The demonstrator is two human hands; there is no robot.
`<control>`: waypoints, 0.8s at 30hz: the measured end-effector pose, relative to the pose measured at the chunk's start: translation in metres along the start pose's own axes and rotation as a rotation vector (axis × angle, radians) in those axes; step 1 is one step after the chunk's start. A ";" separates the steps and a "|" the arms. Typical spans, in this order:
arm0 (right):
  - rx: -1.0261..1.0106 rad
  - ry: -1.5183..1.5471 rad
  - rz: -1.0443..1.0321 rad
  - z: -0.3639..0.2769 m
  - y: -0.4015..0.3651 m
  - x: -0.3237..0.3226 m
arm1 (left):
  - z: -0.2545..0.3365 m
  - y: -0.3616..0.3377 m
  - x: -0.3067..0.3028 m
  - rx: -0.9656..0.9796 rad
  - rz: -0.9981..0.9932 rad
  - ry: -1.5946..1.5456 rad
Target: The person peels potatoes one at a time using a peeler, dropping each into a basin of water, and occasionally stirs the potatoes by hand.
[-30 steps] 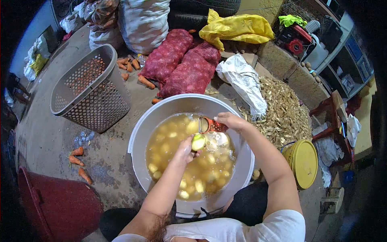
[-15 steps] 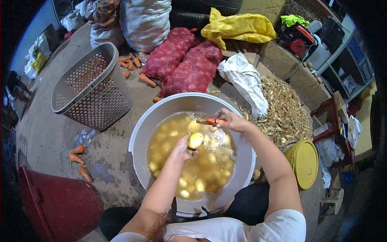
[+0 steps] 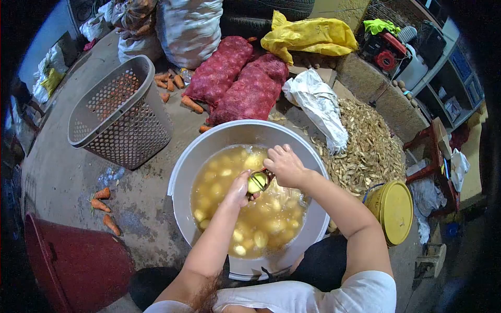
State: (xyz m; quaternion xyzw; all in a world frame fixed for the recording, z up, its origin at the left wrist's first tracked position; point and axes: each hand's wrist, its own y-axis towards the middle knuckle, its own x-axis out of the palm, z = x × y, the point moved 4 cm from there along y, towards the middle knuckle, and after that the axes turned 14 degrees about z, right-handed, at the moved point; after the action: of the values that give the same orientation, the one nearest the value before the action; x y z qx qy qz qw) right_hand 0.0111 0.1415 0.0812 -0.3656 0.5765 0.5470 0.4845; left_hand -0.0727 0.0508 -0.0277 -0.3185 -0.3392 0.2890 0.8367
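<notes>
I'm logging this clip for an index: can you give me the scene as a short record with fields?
left hand: holds a potato over the basin
right hand: presses a peeler, mostly hidden, on the potato
basin: white, full of water and peeled potatoes
nearby: mesh basket, loose carrots, pile of peelings

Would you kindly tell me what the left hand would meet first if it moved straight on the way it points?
Probably the right hand with its peeler, which sits beyond the potato that the left hand holds, above the basin; depth between them is unclear.
</notes>
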 end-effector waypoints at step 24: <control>0.338 0.329 0.159 0.057 -0.036 0.017 | -0.003 0.007 -0.005 -0.053 -0.125 -0.040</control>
State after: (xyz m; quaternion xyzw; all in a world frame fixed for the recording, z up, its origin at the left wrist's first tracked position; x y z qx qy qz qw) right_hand 0.0501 0.1944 0.0585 -0.3172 0.7578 0.4123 0.3940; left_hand -0.0751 0.0509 -0.0368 -0.3128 -0.3826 0.2335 0.8374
